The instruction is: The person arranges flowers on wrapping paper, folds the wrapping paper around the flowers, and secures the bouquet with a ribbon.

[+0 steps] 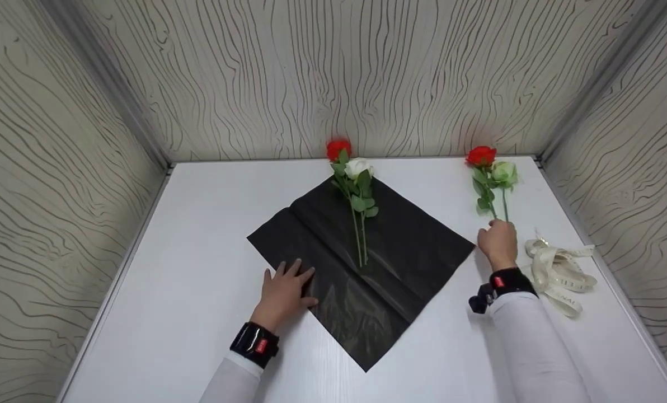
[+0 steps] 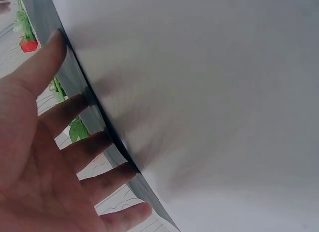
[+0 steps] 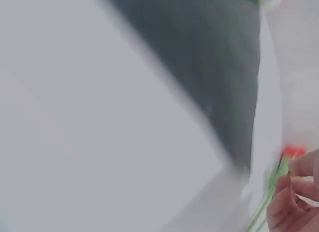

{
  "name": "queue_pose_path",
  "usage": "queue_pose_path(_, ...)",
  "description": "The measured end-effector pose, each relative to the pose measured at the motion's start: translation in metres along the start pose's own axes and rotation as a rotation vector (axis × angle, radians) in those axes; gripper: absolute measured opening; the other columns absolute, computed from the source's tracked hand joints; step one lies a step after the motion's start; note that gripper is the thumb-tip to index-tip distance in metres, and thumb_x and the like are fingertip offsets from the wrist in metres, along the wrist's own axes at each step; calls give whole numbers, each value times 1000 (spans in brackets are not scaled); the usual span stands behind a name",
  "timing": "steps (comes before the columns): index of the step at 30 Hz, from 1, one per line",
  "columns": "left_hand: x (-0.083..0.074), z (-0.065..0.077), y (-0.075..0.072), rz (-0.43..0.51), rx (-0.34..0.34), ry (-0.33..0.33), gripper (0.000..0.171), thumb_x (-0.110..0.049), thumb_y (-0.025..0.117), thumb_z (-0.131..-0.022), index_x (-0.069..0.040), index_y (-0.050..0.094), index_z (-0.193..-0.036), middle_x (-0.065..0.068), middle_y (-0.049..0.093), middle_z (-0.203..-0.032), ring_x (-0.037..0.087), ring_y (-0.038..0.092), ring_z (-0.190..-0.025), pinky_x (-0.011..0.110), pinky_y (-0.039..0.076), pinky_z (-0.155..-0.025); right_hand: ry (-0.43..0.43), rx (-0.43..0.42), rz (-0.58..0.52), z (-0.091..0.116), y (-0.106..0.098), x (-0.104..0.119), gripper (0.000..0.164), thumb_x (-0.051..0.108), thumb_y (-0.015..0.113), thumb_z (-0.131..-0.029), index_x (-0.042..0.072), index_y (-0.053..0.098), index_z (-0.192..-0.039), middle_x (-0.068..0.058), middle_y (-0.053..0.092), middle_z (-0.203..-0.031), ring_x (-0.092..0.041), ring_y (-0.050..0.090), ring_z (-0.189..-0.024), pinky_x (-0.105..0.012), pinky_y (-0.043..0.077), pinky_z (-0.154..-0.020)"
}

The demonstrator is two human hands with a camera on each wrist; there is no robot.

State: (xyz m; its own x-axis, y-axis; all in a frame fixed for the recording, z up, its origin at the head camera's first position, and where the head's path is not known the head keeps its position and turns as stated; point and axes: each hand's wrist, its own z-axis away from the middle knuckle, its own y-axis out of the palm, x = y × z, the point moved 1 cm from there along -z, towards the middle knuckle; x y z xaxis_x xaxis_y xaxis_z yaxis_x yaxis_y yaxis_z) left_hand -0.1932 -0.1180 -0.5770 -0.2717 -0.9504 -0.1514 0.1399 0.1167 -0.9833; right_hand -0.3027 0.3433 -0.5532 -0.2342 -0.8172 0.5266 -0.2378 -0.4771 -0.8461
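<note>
My left hand [image 1: 286, 294] lies with spread fingers on the lower left edge of a black wrapping sheet [image 1: 417, 240]. In the left wrist view its fingertips touch that edge. A red rose [image 1: 339, 149] and a white rose [image 1: 359, 167] lie on the sheet, blooms at its top corner and stems pointing down. To the right, my right hand [image 1: 498, 243] curls its fingers round the stems of another red rose [image 1: 481, 155] and a pale green rose [image 1: 504, 174], hiding the lower stems in the head view. The right wrist view is blurred, with the fingers [image 3: 299, 194] bent close together.
A loose heap of cream printed ribbon [image 1: 560, 274] lies beside my right wrist. The white table [image 1: 199, 268] is enclosed by patterned panels [image 1: 289, 73] at the back and both sides. The sheet's right corner reaches close to my right hand.
</note>
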Motion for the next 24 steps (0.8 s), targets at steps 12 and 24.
queue_pose_path(12, -1, 1, -3, -1, -2, 2, 70, -57, 63, -74, -26, 47, -134, 12, 35, -141, 41, 31, -126, 64, 24, -93, -23, 128, 116, 13, -16, -33, 16, 0, 50, -75, -14, 57, -72, -32, 53, -74, -38, 53, -62, -45, 43, -53)
queue_pose_path(24, -2, 3, -5, 6, -14, 12, 69, -56, 63, -74, -25, 48, -134, 12, 36, -141, 41, 31, -126, 63, 24, -94, 25, 59, 71, 20, -13, -39, 16, 2, 53, -74, -14, 56, -77, -33, 55, -73, -40, 53, -61, -49, 42, -53)
